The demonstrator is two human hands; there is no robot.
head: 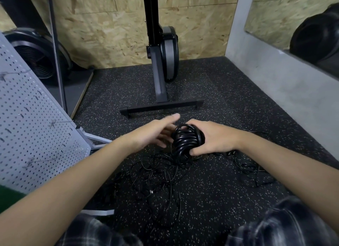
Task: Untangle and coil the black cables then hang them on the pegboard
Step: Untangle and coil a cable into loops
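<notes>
Speckled black rubber floor (220, 200) before a chipboard wall (110, 35). Coiled black cable (186, 141) clasped within the curled fingers and thumb of right hand (216, 138). Left hand (156, 134) with fingers straightened and released, blurred, just beside the coil; contact indeterminate. Loose tangled cables (159, 178) on floor below both sets of fingers. Pegboard (33, 126) well left of left fingers.

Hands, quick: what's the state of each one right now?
Left hand: open, fingers straight, beside the cable coil, holding nothing.
Right hand: closed, gripping the cable coil.
</notes>
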